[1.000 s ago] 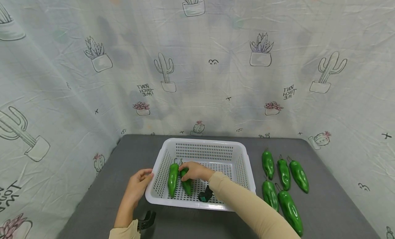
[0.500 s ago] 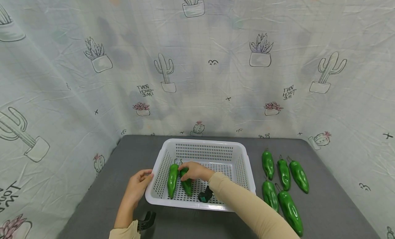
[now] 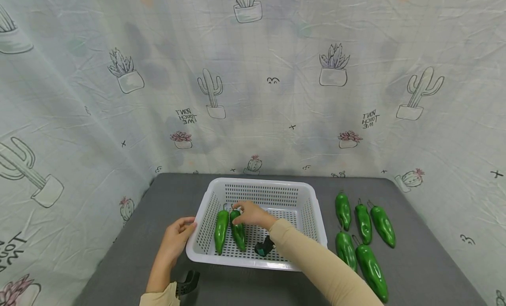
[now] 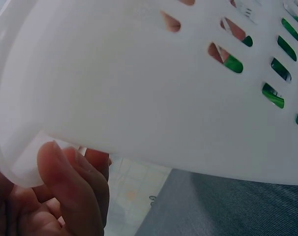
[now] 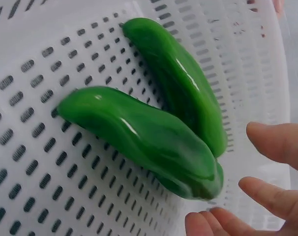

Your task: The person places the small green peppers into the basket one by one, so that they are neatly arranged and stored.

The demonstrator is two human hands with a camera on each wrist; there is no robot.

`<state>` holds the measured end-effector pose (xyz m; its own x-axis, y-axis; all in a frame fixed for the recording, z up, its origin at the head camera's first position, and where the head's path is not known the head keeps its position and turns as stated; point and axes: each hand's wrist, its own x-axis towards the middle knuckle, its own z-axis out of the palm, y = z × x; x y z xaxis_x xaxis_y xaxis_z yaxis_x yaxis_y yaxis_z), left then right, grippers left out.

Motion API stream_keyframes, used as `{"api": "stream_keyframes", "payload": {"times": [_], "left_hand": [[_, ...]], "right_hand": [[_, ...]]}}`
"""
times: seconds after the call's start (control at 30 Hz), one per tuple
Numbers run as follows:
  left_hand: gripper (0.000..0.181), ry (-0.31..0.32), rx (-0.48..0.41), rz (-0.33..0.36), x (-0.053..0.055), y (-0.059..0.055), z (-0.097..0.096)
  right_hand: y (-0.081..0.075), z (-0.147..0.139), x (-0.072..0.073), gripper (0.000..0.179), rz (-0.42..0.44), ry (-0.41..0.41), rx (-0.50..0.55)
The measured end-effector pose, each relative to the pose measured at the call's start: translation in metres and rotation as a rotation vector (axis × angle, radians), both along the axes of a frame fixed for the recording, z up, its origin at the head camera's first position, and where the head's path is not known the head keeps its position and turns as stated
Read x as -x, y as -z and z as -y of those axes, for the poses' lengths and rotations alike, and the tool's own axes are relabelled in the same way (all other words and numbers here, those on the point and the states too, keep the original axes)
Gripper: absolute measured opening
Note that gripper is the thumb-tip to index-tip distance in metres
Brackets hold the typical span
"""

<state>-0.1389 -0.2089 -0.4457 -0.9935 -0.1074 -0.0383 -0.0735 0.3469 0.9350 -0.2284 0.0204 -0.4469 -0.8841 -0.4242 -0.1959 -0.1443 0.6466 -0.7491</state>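
A white perforated plastic basket (image 3: 257, 265) stands on the grey table. My left hand (image 3: 178, 238) holds its left rim; in the left wrist view its fingers (image 4: 73, 182) curl at the edge of the basket wall (image 4: 139, 98). Two glossy green peppers lie side by side on the basket floor: a left pepper (image 3: 221, 232) and a right pepper (image 3: 239, 235). Above the stem end of the right pepper is my right hand (image 3: 254, 214), its fingers spread. The right wrist view shows those fingers (image 5: 272, 147) apart from both peppers (image 5: 144, 142).
Several more green peppers, one of them a large front pepper (image 3: 371, 271), lie on the table (image 3: 419, 271) right of the basket. A cactus-print curtain (image 3: 253, 99) hangs behind and on both sides. Black straps sit at both wrists, the left strap (image 3: 187, 283) lying over the table.
My right hand has let go of the right pepper and lifted slightly up and back from it, the fingers now spread. The left hand and the basket have stayed in place.
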Motion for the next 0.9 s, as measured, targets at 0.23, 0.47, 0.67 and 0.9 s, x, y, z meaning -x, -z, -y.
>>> {"api": "stream_keyframes", "payload": {"times": [0.23,0.47,0.67,0.9], "left_hand": [[0.033,0.003,-0.006,-0.001,0.0,0.0,0.0],[0.032,-0.001,-0.005,-0.003,0.002,0.0,0.0],[0.032,-0.001,-0.005,-0.004,0.003,-0.001,0.0],[0.033,0.0,-0.006,0.004,0.003,-0.001,0.0]], "right_hand": [[-0.008,-0.007,-0.002,0.057,0.018,0.0,0.038],[-0.02,-0.019,-0.001,0.054,-0.002,0.001,0.066],[-0.032,-0.034,0.0,0.055,-0.011,0.0,0.125],[-0.042,-0.053,0.0,0.056,-0.039,0.025,0.183]]}}
